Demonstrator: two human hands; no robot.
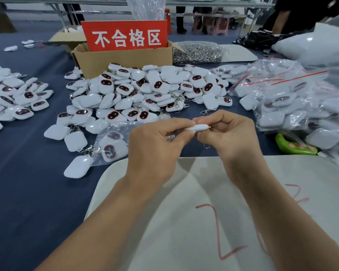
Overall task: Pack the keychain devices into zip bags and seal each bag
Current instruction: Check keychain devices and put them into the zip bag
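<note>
Pinched edge-on at frame centre: one white keychain device (199,127), left hand (157,147) gripping its left end between thumb and curled fingers, right hand (230,137) nipping the right end the same way. Held up off the table (27,192), probably for a turn or a check before bagging, with its metal clasp (206,146) dangling beneath. Face of the held device not visible from this angle, so front or back impossible to say.

Lying just left of the left hand: a clear zip bag (111,147) with two devices already inside, likely kept close for quick loading of the next piece. Contact between left hand and that bag impossible to tell, the bag's near edge lost behind the knuckles.

Heaped beyond the hands in mid-frame: the loose pile (145,90), seemingly awaiting packing. At the left edge, a second heap (14,94), cut off by the frame. Stacked at the right, filled bags (278,98) with red zip strips, kept out of the working space and blurred toward the corner.

Behind the pile, a cardboard box (123,59) bearing a red sign (125,35) marking the reject area; contents hidden. Beside it, right of centre near the top, a tangle of spare metal clasps (197,53). Under the forearms, a pale sheet (204,222) with red scrawl, unreadable. Half-hidden beneath the filled bags, a green object (294,147), nature unclear.
</note>
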